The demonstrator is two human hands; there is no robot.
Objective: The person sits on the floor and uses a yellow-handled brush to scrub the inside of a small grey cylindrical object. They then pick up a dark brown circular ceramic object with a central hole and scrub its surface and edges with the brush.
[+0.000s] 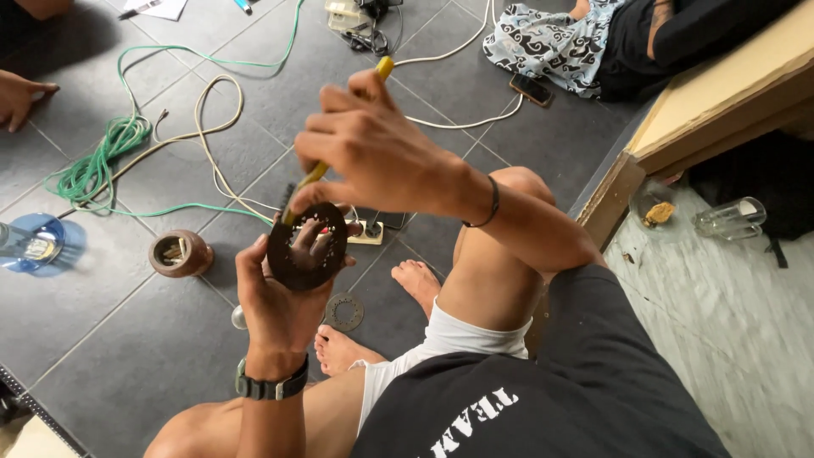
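My left hand (275, 297) holds up a dark, rusty round disc (307, 246) with a toothed inner opening; my fingers show through its middle. My right hand (373, 153) grips a yellow-handled brush (383, 68), whose lower end rests against the disc's upper left edge. A black watch sits on my left wrist and a thin black band on my right. Below the disc, a smaller grey toothed ring (343, 311) lies on the floor tiles near my bare feet (417, 280).
A brown round cup-like part (180, 253) and a blue plastic lid (38, 242) lie at the left. Green and white cables (102, 165) coil across the dark tiles. A white power strip (366, 231) sits behind the disc. Another person's hand (17, 95) is far left; a wooden ledge (721, 93) rises right.
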